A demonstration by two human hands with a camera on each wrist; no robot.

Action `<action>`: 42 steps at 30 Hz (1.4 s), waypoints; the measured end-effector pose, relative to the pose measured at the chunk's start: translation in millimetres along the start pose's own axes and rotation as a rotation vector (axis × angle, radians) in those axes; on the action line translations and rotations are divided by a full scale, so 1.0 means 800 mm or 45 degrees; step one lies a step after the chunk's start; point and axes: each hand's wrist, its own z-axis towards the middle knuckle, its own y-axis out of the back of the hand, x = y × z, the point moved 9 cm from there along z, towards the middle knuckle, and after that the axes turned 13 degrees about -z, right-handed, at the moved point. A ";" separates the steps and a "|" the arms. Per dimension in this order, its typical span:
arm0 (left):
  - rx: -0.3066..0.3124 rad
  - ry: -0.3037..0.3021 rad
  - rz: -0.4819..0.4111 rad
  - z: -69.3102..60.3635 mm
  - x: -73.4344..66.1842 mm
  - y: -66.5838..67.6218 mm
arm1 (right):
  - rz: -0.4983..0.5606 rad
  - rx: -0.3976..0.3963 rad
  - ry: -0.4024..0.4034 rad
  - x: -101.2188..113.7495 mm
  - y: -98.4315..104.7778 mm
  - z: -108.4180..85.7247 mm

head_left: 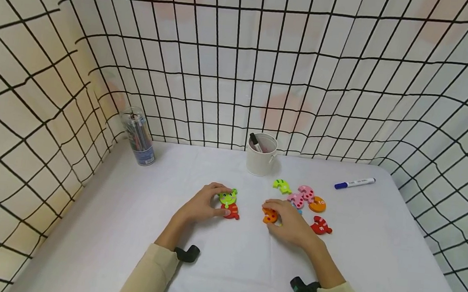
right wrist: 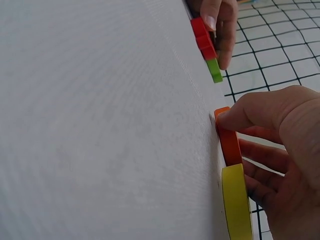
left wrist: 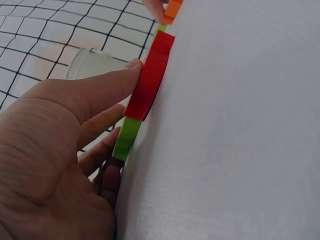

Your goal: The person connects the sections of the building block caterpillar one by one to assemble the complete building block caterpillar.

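left hand [head_left: 203, 205]: fingers grasping green face [head_left: 227, 199], red piece [head_left: 232, 210] | right hand [head_left: 292, 223]: fingers grasping orange piece [head_left: 269, 215] | marker [head_left: 355, 183] far right

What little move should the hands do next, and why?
Maybe the right hand should slide the orange spotted piece left, toward the red striped piece. It is holding the orange one, a gap separates the two, and the left hand holds the red piece touching the green smiling-face piece.
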 end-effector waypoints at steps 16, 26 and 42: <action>-0.021 -0.004 -0.023 -0.001 0.007 -0.001 | 0.086 -0.062 -0.065 0.005 0.004 0.003; -0.032 -0.007 -0.017 -0.001 0.004 -0.001 | 0.158 -0.154 -0.053 0.040 0.006 0.016; -0.043 -0.028 -0.038 0.001 0.000 0.002 | 0.198 -0.147 -0.040 0.086 -0.008 0.029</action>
